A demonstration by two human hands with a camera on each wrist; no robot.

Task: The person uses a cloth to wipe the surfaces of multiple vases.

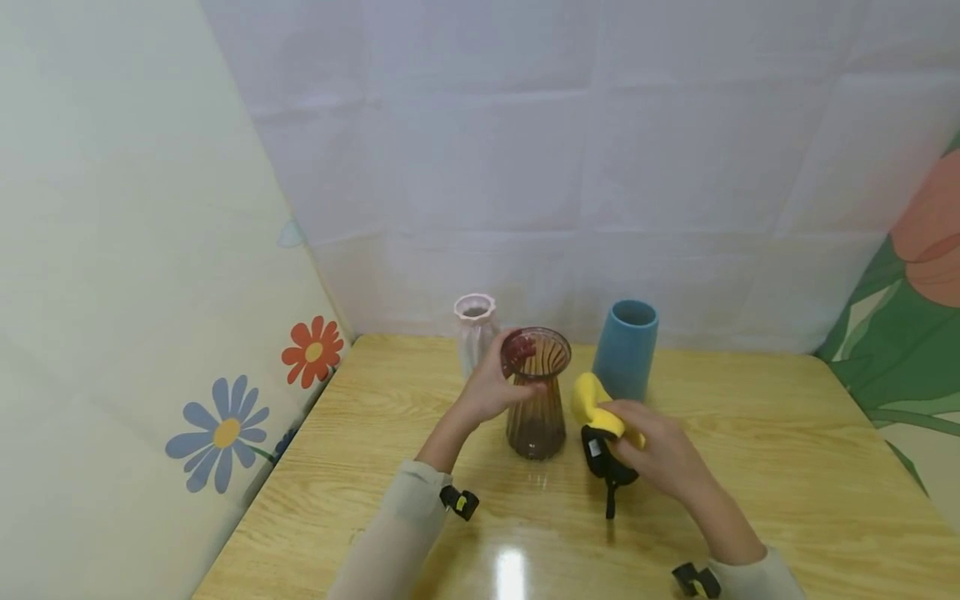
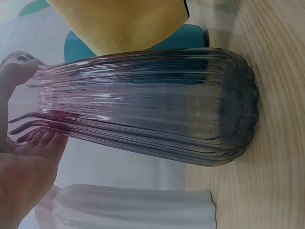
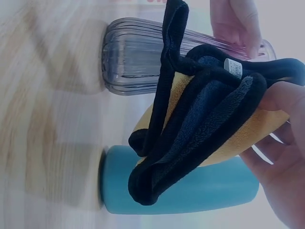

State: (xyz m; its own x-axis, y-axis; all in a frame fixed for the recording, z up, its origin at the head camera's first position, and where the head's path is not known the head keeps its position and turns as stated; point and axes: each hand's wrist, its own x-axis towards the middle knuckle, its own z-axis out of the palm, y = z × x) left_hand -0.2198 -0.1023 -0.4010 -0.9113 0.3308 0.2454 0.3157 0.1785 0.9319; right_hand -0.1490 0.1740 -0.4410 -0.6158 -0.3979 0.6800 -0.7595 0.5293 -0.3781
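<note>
A ribbed glass vase [image 1: 536,417], reddish at the neck and grey at the base, stands on the wooden table. My left hand [image 1: 495,382] grips it around the neck, just under the flared rim. To its right, my right hand [image 1: 660,446] holds a bunched cloth [image 3: 205,114], yellow on one side and dark blue on the other, with a black border and a small white label. The cloth hangs above the table beside the glass vase, apart from it in the head view. Some right fingers are hidden behind the cloth.
Behind the cloth stands a blue vase [image 1: 626,350]. A white fluted vase [image 1: 474,333] is behind my left hand. The wooden table [image 1: 750,433] meets a pale cloth backdrop [image 1: 480,167], with flower-printed walls [image 1: 225,433] at the sides.
</note>
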